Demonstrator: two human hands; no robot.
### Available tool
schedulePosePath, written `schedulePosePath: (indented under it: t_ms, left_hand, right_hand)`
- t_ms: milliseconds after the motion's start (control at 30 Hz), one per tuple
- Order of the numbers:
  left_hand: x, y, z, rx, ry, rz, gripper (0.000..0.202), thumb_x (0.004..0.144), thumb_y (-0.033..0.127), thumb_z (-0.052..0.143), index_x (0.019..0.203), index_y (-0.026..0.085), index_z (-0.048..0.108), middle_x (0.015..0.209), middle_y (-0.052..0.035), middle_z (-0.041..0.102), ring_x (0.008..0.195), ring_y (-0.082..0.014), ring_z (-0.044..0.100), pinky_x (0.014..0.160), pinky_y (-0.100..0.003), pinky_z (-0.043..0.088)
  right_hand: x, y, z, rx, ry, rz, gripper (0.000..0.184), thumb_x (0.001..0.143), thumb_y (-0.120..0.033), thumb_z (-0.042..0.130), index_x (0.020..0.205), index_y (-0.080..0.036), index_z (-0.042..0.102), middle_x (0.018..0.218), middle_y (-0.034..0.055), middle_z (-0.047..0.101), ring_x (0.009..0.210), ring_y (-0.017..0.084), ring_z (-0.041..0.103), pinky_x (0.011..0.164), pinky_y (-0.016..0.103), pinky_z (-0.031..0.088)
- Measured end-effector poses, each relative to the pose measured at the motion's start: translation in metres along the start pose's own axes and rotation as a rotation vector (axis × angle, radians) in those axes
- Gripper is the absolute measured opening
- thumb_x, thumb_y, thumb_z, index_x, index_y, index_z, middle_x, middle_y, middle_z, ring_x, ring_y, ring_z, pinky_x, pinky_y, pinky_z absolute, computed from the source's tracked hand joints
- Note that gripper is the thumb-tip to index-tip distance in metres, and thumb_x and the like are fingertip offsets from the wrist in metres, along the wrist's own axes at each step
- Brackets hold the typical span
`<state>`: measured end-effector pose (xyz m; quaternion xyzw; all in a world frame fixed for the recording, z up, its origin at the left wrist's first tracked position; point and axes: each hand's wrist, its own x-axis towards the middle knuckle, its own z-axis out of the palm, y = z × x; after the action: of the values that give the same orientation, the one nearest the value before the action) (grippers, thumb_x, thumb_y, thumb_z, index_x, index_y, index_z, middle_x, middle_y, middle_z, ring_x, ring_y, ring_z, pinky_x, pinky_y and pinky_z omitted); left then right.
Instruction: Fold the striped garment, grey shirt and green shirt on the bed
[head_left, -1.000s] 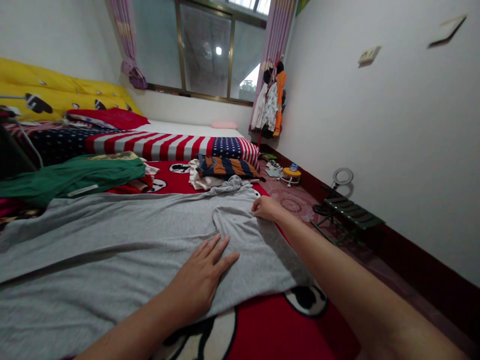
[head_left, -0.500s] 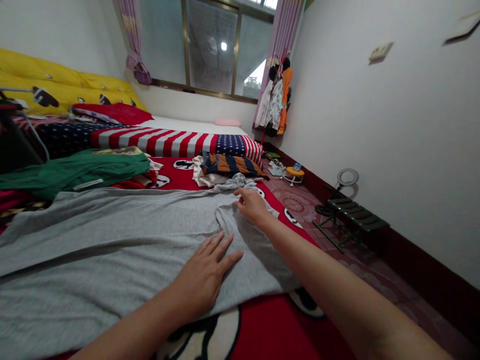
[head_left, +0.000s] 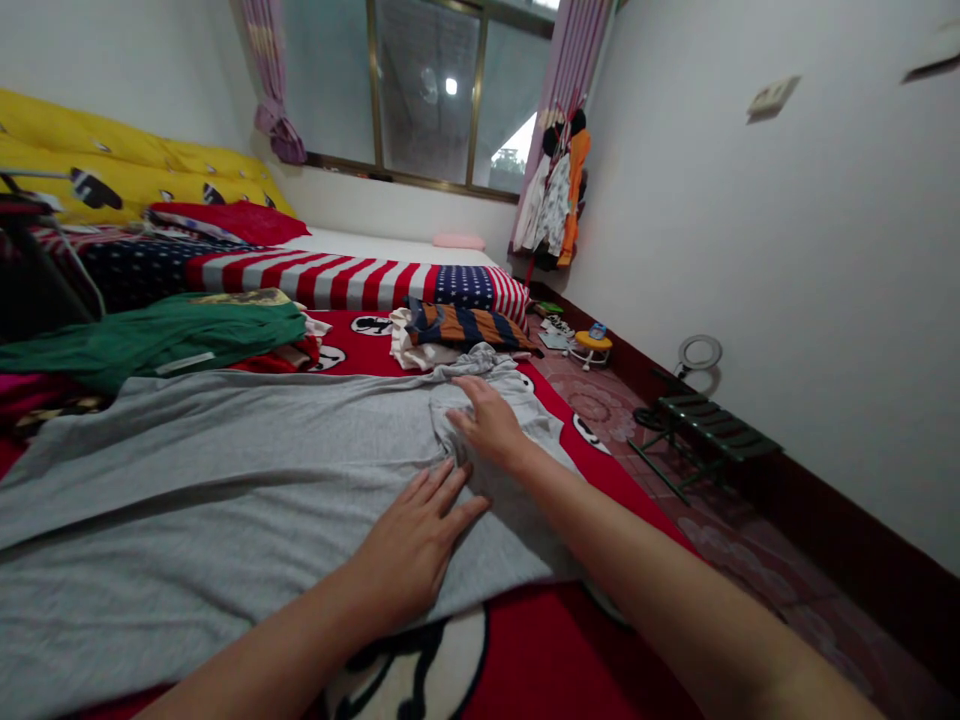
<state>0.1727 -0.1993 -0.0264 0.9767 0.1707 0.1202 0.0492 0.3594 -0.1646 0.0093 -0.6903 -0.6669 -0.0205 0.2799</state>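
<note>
A large grey garment (head_left: 247, 470) lies spread over a red patterned blanket (head_left: 570, 650), with creases running along its length. My left hand (head_left: 424, 540) rests flat on it near the right end, fingers spread. Just beyond, my right hand (head_left: 487, 425) touches the cloth beside a ridge of bunched fabric, its fingers apart and holding nothing. The garment's far right corner is crumpled past my right fingertips. My right forearm hides part of its right edge.
Behind the garment are a green garment (head_left: 165, 335) and an orange and navy striped garment (head_left: 472, 328) on white cloth. A bed with a flag-pattern cover (head_left: 337, 282) stands further back. On the tiled floor at right are a dark folding stool (head_left: 712, 425) and a yellow stool (head_left: 592, 342).
My right hand has shifted slightly left across the cloth, and its bent fingers have spread. My left hand stays almost in place. The view has tilted a little.
</note>
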Motion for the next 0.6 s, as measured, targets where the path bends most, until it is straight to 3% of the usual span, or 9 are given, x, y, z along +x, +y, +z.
schedulePosePath:
  t_ms: [67, 167, 233, 400, 500, 600]
  left_hand:
    - [0.0, -0.001, 0.003, 0.014, 0.025, 0.011, 0.06, 0.082, 0.008, 0.045, 0.139, 0.028, 0.046, 0.152, -0.0099, 0.033, 0.141, -0.0291, 0.026, 0.113, -0.05, 0.025]
    - [-0.001, -0.003, 0.006, 0.034, 0.046, 0.035, 0.06, 0.083, 0.008, 0.044, 0.139, 0.028, 0.046, 0.151, -0.0098, 0.035, 0.14, -0.0284, 0.029, 0.113, -0.05, 0.027]
    - [-0.001, -0.005, 0.006, 0.046, 0.049, 0.051, 0.06, 0.083, 0.007, 0.043, 0.139, 0.027, 0.046, 0.151, -0.0098, 0.036, 0.14, -0.0284, 0.029, 0.112, -0.05, 0.029]
    - [-0.002, -0.007, 0.008, 0.047, 0.087, 0.081, 0.06, 0.084, 0.006, 0.041, 0.139, 0.029, 0.045, 0.152, -0.0077, 0.035, 0.14, -0.0286, 0.029, 0.111, -0.051, 0.031]
    - [-0.002, -0.008, 0.01, 0.035, 0.093, 0.091, 0.058, 0.085, 0.007, 0.041, 0.138, 0.028, 0.047, 0.15, -0.0098, 0.037, 0.139, -0.0302, 0.031, 0.109, -0.053, 0.032]
    - [-0.001, -0.011, 0.01, 0.004, 0.123, 0.104, 0.054, 0.086, 0.007, 0.042, 0.136, 0.026, 0.05, 0.149, -0.0121, 0.039, 0.138, -0.0323, 0.033, 0.108, -0.055, 0.033]
  right_hand:
    - [-0.021, 0.0, -0.004, -0.033, -0.013, -0.062, 0.055, 0.091, -0.036, 0.051, 0.141, -0.014, 0.041, 0.15, 0.0131, 0.038, 0.138, 0.023, 0.032, 0.114, 0.042, 0.024]
    - [-0.043, 0.005, -0.012, -0.058, -0.247, -0.11, 0.058, 0.095, -0.047, 0.04, 0.144, -0.016, 0.038, 0.153, 0.0152, 0.031, 0.143, 0.028, 0.022, 0.113, 0.056, 0.017]
    - [-0.052, 0.01, -0.021, -0.016, -0.335, -0.098, 0.059, 0.095, -0.049, 0.038, 0.145, -0.017, 0.035, 0.154, 0.015, 0.028, 0.144, 0.027, 0.021, 0.112, 0.056, 0.018]
    - [-0.088, 0.028, -0.049, -0.03, -0.086, -0.059, 0.056, 0.095, -0.043, 0.042, 0.146, -0.021, 0.034, 0.156, 0.0112, 0.025, 0.145, 0.024, 0.018, 0.114, 0.054, 0.016]
    - [-0.124, 0.042, -0.06, -0.043, -0.183, -0.062, 0.053, 0.092, -0.044, 0.049, 0.139, -0.021, 0.045, 0.15, 0.0138, 0.037, 0.14, 0.028, 0.031, 0.112, 0.055, 0.02]
    - [-0.153, 0.049, -0.076, -0.02, 0.0, 0.065, 0.038, 0.094, -0.037, 0.045, 0.125, -0.018, 0.056, 0.133, 0.0132, 0.057, 0.125, 0.022, 0.051, 0.106, 0.043, 0.035]
